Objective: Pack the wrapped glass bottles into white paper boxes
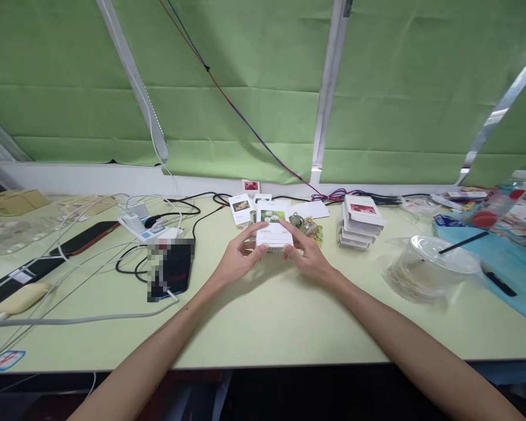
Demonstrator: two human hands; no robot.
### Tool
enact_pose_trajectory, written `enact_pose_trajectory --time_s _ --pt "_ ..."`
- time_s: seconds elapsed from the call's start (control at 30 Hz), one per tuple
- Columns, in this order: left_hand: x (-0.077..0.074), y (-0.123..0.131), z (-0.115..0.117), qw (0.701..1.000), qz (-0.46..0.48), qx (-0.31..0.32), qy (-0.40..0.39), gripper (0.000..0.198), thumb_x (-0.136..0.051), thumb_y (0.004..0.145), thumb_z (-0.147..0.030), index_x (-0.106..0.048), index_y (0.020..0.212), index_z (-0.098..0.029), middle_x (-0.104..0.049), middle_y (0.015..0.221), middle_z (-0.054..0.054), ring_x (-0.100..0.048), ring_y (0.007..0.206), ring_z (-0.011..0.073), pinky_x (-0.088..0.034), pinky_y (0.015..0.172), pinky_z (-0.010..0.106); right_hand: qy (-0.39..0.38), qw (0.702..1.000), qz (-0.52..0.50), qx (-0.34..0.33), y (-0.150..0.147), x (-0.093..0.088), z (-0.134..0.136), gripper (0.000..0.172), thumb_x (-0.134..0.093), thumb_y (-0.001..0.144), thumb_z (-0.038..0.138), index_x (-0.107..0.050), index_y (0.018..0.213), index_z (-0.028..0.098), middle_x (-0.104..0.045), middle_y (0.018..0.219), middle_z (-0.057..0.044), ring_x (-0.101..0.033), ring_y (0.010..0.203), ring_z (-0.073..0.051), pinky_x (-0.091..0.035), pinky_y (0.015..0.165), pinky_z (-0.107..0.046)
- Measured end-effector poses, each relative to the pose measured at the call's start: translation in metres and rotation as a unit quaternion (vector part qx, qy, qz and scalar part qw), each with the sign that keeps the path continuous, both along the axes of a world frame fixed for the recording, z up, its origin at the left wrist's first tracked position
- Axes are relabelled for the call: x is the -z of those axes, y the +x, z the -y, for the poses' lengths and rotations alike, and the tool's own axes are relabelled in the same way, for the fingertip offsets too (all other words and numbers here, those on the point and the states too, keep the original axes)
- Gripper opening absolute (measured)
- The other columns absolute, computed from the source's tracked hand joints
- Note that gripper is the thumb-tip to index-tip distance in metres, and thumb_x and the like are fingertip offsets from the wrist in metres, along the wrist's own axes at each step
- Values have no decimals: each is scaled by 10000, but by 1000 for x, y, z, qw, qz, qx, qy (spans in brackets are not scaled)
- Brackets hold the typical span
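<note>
Between my two hands is a small white cardboard box (274,237) with printed text and a green picture of white flowers on its upper part. My left hand (242,255) grips its left side, thumb at the front edge. The right side is gripped by my right hand (305,254) in the same way. Just behind the box lie picture cards (241,209) and several small wrapped pieces (309,227), partly hidden by my right hand. A stack of white boxes (360,221) with a pink picture on top stands to the right.
On the right are a lidded plastic cup with a straw (438,257) and a blue sheet (482,245) with a clear bottle (504,202). A phone (177,266), a power strip (146,231) and tangled cables fill the left. Green blinds (245,117) hang behind the table.
</note>
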State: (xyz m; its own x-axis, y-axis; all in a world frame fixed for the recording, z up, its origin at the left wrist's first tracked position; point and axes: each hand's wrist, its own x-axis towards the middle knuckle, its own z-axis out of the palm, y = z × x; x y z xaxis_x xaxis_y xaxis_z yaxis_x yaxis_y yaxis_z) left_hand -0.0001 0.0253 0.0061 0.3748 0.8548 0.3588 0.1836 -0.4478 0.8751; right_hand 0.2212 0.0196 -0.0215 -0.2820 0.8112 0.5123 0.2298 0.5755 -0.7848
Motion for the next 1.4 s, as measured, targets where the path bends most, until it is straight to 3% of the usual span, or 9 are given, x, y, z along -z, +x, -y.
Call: enact_pose_trajectory --time_s 0.8,1.4 --pt "-2 1 2 1000 -7 -6 2 635 -653 868 -563 -563 1397 -224 -601 1359 134 -639 720 132 -517 584 245 1 1000 -3 23 -1 1 0 643 -526 965 588 -481 1507 245 -704 885 -37 -666 654 -183 -585 721 -359" --pt "-4 2 3 1000 -14 -10 4 627 -644 874 -569 -567 1397 -231 -617 1337 124 -634 707 129 -510 578 240 10 999 7 34 -1 -1 1 669 -602 934 536 -474 1521 242 -743 955 -55 -669 655 -179 -595 744 -369"
